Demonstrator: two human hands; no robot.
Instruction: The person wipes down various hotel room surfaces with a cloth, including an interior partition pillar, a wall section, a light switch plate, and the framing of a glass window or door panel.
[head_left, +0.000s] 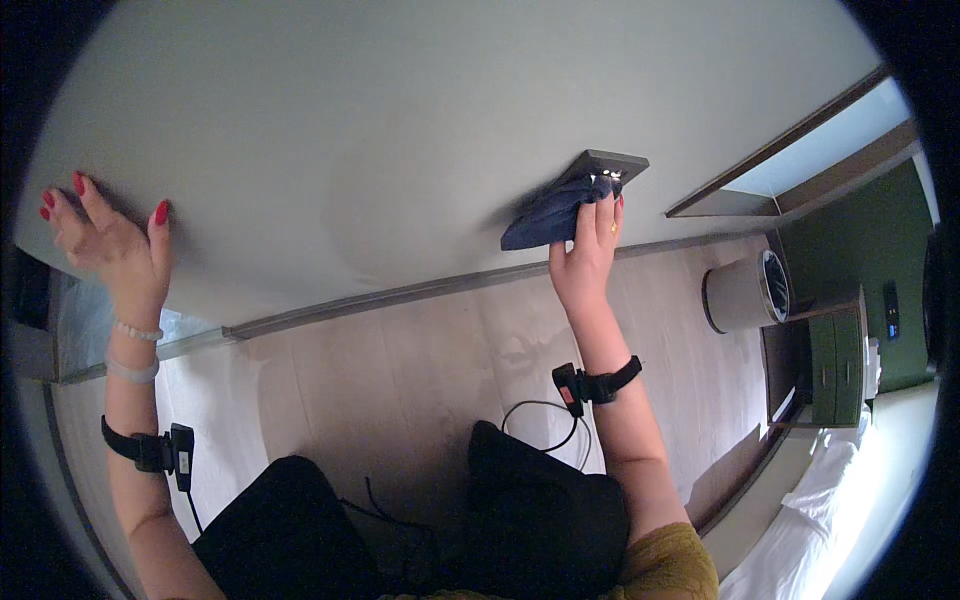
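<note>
My right hand (589, 255) holds a dark blue cloth (547, 214) against a dark rectangular wall plate (619, 161), which has small bright spots on its face. The cloth hangs out to the left of the plate, and the fingers cover part of it. At the far left, my left hand (112, 240) rests on or close to the pale wall (375, 150), fingers spread and holding nothing. Both forearms carry a black strap with a small device and a cable.
A baseboard (390, 300) runs along the wood-look floor (420, 360). Right of it stand a round waste bin (739, 292) and a green cabinet (836, 367). White bedding (810, 517) lies at lower right; a framed panel (817, 150) is on the wall. Loose cables hang by the legs.
</note>
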